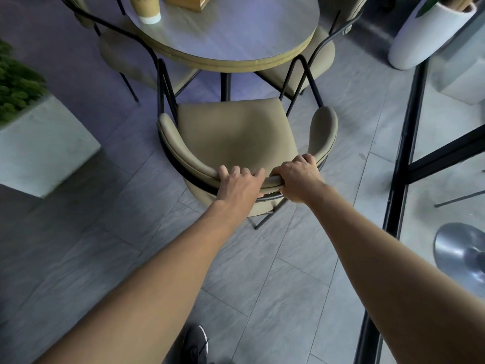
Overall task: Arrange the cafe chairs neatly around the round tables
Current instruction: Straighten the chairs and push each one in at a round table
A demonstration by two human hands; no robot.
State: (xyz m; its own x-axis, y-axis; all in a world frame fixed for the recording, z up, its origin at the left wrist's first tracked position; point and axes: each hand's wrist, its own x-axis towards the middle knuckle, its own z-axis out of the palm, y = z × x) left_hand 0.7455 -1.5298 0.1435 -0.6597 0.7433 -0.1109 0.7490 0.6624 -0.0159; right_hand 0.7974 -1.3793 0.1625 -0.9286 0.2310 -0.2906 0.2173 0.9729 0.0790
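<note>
Left hand [240, 183] and right hand [299, 179] grip the curved backrest of the tan chair [231, 132] side by side, fingers curled over it. The chair faces the round table [236, 35], seat just outside its edge. At left, a concrete planter [44, 143] holds a green shrub [15, 85]

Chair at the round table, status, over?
Left hand, right hand both grip backrest. Chair faces round table, seat not yet tucked under. Left neighbour chair, right neighbour chair flank the gap.

The left forearm [162, 266] and right forearm [388, 248] are bare, as are the left hand [240, 179] and right hand [299, 177]. One foot wears a black lace-up sneaker [195, 342] with a white sole edge.
</note>
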